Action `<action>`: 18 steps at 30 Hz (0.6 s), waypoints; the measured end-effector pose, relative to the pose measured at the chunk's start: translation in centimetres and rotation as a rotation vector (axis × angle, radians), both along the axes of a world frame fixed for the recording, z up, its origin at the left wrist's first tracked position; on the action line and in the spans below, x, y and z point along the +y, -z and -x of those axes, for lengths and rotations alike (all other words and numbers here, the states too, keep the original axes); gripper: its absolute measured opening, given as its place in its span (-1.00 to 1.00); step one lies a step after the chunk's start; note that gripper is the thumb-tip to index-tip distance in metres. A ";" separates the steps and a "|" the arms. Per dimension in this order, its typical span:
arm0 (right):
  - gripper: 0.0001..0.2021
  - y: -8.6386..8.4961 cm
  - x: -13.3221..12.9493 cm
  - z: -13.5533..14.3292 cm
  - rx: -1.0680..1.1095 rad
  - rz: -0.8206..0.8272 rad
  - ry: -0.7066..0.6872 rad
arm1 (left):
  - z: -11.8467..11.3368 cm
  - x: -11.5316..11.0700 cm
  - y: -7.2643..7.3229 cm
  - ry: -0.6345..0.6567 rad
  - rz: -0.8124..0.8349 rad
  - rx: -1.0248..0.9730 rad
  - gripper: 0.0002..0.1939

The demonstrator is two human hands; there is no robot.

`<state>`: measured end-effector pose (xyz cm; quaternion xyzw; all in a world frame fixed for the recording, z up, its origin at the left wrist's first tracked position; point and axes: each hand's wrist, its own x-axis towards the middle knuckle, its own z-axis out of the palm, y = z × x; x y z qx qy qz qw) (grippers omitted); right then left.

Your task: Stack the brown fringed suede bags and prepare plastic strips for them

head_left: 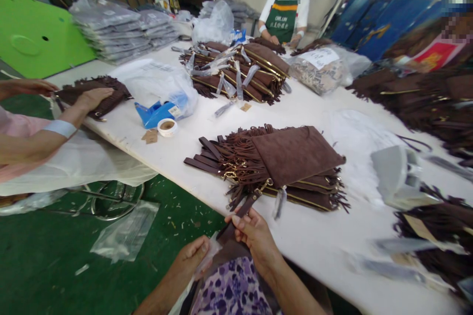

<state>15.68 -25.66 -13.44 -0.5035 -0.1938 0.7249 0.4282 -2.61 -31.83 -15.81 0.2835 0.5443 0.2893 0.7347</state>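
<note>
My right hand (pixel 254 236) pinches a dark brown wrist strap (pixel 246 205), which a gold clasp (pixel 263 188) joins to the top pouch. In my left hand (pixel 194 254) is a small clear plastic sleeve (pixel 210 256), gripped at the strap's lower end; whether the strap is inside it I cannot tell. Just beyond my hands, a brown fringed pouch (pixel 299 152) lies on a stack of similar pouches with gold zips. Several loose strap ends (pixel 203 157) poke out at the stack's left. From the top pouch's zip hangs a plastic-wrapped pull (pixel 280 203).
A blue tape dispenser (pixel 157 114) and a tape roll (pixel 167 127) lie on the white table (pixel 177 157). Behind them is a heap of pouches (pixel 236 71). A grey dispenser (pixel 401 174) stands at right. Co-workers' hands (pixel 92 98) are at left, with another person (pixel 284 15) at the back.
</note>
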 end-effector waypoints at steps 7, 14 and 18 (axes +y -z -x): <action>-0.55 0.2 0.1 0.0 -0.073 -0.034 -0.009 | -0.1 0.3 -0.4 0.019 0.018 -0.228 -0.31; -0.52 -0.5 0.1 -0.6 -0.106 -0.041 -0.004 | -0.7 0.2 0.6 0.061 -0.066 -0.216 -0.41; -0.52 -0.8 0.0 -1.0 -0.108 -0.046 -0.018 | -0.2 -0.6 1.5 0.154 -0.115 -0.102 -0.54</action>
